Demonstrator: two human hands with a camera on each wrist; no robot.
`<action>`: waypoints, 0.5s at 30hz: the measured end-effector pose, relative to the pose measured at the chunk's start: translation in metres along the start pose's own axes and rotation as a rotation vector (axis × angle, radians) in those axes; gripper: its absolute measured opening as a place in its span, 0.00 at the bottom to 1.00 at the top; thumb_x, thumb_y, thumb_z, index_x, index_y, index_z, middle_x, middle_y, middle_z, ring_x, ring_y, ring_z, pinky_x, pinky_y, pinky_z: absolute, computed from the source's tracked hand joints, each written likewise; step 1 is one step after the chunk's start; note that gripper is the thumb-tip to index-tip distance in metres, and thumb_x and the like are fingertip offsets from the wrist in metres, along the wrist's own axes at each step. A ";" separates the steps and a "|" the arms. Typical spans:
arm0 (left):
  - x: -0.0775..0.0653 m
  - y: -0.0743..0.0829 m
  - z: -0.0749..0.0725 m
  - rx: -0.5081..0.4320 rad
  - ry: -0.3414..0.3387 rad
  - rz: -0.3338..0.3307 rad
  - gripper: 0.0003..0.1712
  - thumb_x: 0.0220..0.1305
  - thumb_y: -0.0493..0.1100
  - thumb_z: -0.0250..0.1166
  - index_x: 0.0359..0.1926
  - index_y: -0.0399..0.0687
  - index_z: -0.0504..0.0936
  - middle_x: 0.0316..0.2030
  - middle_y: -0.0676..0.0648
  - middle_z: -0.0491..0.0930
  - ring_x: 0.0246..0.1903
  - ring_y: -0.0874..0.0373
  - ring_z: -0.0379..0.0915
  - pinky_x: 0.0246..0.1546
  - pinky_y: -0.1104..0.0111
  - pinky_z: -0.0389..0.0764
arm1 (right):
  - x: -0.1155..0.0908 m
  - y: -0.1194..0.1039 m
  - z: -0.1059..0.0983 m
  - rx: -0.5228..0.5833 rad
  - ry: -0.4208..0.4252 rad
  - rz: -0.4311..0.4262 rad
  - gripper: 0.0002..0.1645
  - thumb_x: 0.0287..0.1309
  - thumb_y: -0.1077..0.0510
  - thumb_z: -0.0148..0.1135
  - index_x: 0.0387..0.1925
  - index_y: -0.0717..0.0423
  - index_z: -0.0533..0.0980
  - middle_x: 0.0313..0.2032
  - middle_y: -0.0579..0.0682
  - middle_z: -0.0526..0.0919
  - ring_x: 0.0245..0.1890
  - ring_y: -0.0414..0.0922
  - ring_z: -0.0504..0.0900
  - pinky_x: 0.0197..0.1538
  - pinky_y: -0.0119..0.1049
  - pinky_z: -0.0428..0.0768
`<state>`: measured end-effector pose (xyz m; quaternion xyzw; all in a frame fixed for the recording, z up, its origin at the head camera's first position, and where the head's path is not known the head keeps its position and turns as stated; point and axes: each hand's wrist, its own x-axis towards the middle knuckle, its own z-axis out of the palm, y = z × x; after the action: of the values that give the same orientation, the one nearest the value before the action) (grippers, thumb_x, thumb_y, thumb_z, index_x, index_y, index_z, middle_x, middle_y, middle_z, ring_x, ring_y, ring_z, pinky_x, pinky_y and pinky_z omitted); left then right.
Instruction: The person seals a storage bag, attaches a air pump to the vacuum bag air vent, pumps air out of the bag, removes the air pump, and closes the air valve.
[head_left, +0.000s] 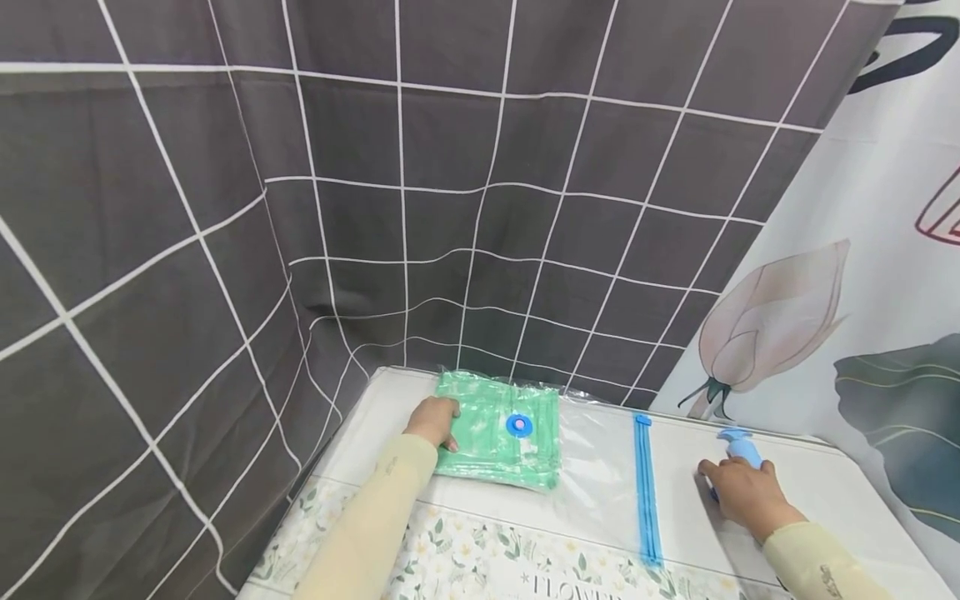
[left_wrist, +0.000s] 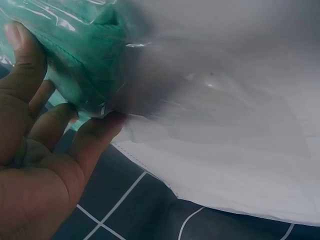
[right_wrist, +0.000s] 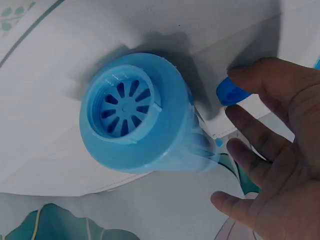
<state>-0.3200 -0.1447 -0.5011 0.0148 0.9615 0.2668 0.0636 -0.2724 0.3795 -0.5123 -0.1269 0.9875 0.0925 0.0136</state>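
A clear vacuum storage bag [head_left: 487, 467] with folded green fabric inside lies flat, and a round blue valve [head_left: 519, 425] shows on its top. My left hand [head_left: 433, 423] grips the bag's left edge, thumb above and fingers beneath the green fabric [left_wrist: 95, 60]. To the right, my right hand [head_left: 742, 492] pinches a small blue cap [right_wrist: 232, 93] between thumb and index finger, its other fingers spread. Close by stands a light-blue hand pump [right_wrist: 135, 112], apart from the fingers; its slotted round end faces the right wrist camera.
A blue zip strip [head_left: 647, 492] runs along the bag's right end. The white tabletop cover [head_left: 600, 492] carries a flower print [head_left: 465, 542] along its front. Behind hang a dark grid-patterned curtain [head_left: 450, 150] and a white cloth with a printed flower bud [head_left: 765, 325].
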 end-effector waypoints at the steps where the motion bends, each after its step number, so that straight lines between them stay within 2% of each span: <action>1: 0.001 0.000 0.001 0.000 0.003 0.001 0.44 0.45 0.38 0.85 0.68 0.37 0.87 0.69 0.30 0.85 0.71 0.30 0.81 0.80 0.41 0.80 | 0.000 0.001 0.001 -0.002 0.008 0.003 0.24 0.56 0.67 0.80 0.55 0.55 0.87 0.42 0.60 0.92 0.51 0.67 0.90 0.58 0.87 0.79; 9: 0.003 -0.001 0.003 0.008 0.000 -0.008 0.44 0.45 0.40 0.84 0.68 0.38 0.87 0.68 0.32 0.86 0.69 0.31 0.83 0.79 0.41 0.81 | 0.000 0.007 0.008 -0.026 0.015 0.018 0.22 0.57 0.66 0.82 0.54 0.58 0.87 0.48 0.66 0.92 0.55 0.71 0.89 0.61 0.90 0.76; 15: 0.004 -0.004 0.004 0.008 -0.010 -0.008 0.44 0.45 0.40 0.84 0.68 0.38 0.87 0.68 0.32 0.86 0.69 0.32 0.83 0.78 0.41 0.82 | 0.000 0.007 0.007 -0.044 0.019 0.003 0.19 0.56 0.65 0.84 0.50 0.57 0.88 0.46 0.63 0.93 0.53 0.69 0.91 0.60 0.91 0.77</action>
<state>-0.3238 -0.1457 -0.5071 0.0125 0.9624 0.2624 0.0697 -0.2745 0.3872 -0.5180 -0.1266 0.9855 0.1133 0.0015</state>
